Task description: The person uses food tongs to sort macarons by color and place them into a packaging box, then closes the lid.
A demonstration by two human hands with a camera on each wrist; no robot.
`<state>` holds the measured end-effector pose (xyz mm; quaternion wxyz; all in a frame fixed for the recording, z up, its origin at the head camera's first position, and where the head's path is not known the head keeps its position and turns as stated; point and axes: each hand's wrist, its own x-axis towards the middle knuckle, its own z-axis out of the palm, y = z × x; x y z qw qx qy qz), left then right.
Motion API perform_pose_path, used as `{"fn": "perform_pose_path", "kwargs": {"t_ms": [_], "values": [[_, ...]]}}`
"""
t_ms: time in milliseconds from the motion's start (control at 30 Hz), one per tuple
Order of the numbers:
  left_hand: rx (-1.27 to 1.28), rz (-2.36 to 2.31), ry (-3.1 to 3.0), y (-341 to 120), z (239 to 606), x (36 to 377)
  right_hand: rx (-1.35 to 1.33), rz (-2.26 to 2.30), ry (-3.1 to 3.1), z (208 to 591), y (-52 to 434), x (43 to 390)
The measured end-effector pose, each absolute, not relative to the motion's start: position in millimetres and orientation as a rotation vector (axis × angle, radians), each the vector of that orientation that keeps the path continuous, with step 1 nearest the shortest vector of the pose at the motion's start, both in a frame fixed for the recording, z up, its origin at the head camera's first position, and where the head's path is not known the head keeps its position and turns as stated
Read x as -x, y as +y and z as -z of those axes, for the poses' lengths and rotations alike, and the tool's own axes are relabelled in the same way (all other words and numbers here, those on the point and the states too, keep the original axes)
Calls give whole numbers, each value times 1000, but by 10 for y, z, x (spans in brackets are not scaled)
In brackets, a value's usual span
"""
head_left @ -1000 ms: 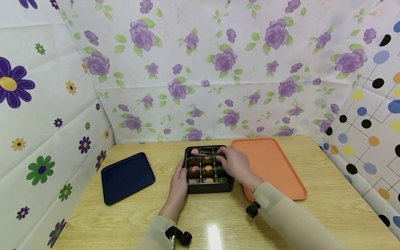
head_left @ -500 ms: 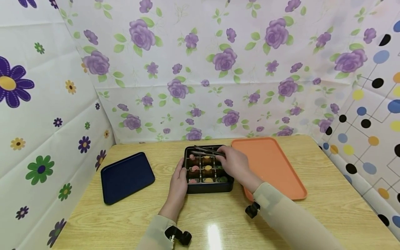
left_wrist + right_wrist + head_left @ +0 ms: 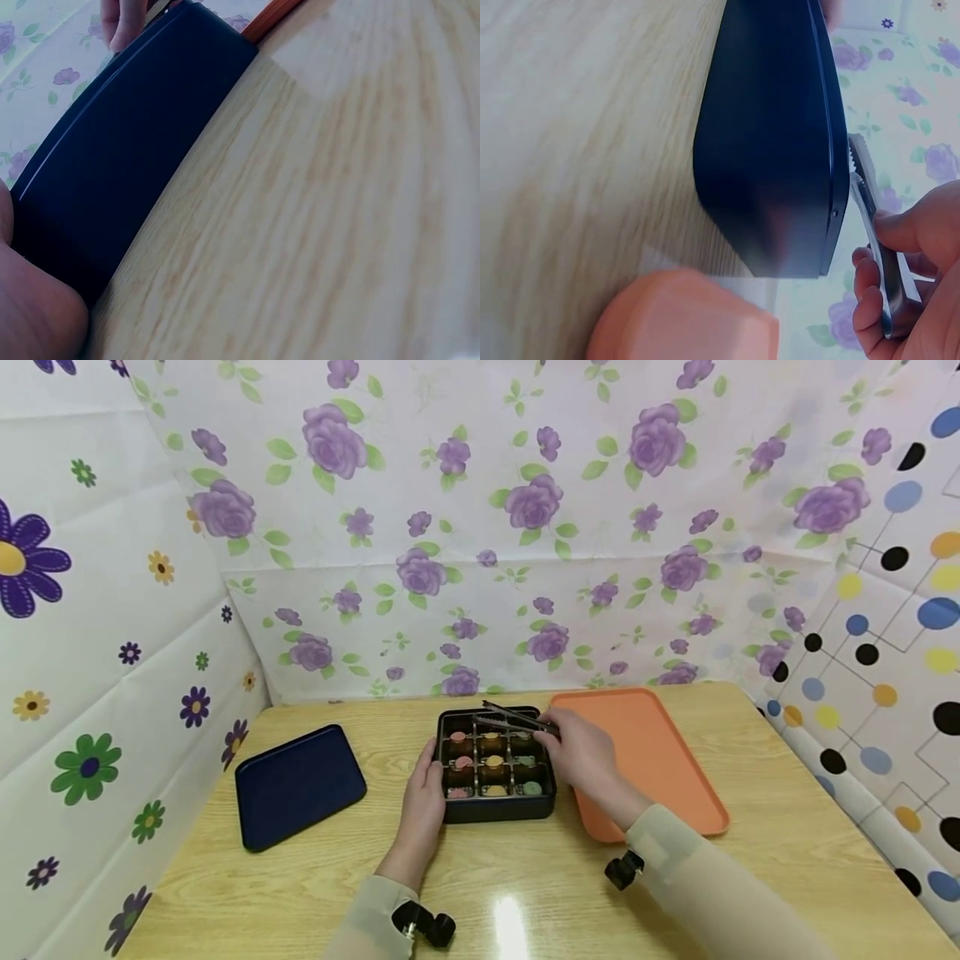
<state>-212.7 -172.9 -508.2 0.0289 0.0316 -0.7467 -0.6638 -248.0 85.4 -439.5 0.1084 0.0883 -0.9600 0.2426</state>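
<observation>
A black box (image 3: 498,812) with a divided insert stands on the table, its compartments holding small round pink pieces (image 3: 457,737), yellow pieces (image 3: 493,761) and green pieces (image 3: 532,788) in columns. Along its left wall my left hand (image 3: 422,806) rests with fairly straight fingers. My right hand (image 3: 581,752), over the box's right rim, grips metal tongs (image 3: 889,262) between thumb and curled fingers. The tongs' spread tips point left above the back row, with nothing between them. The right wrist view shows their toothed ends close beside the box rim.
An orange tray (image 3: 645,752) lies right of the box, under the right forearm. To the left, a dark blue tray (image 3: 300,789) sits at an angle on the wooden table (image 3: 315,893). Flowered cloth (image 3: 480,527) hangs behind and along the left.
A pink piece between the tongs' tips has been let go into the back left compartment. The tongs have spread and moved right and up with my right hand. My left hand stays against the box.
</observation>
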Motion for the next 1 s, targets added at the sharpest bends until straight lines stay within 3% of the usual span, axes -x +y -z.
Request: {"fn": "perform_pose_path", "kwargs": {"t_ms": [1000], "values": [[-22, 1961, -2442, -1757, 5004, 2071, -159, -772, -2760, 4350, 1585, 2290]]}}
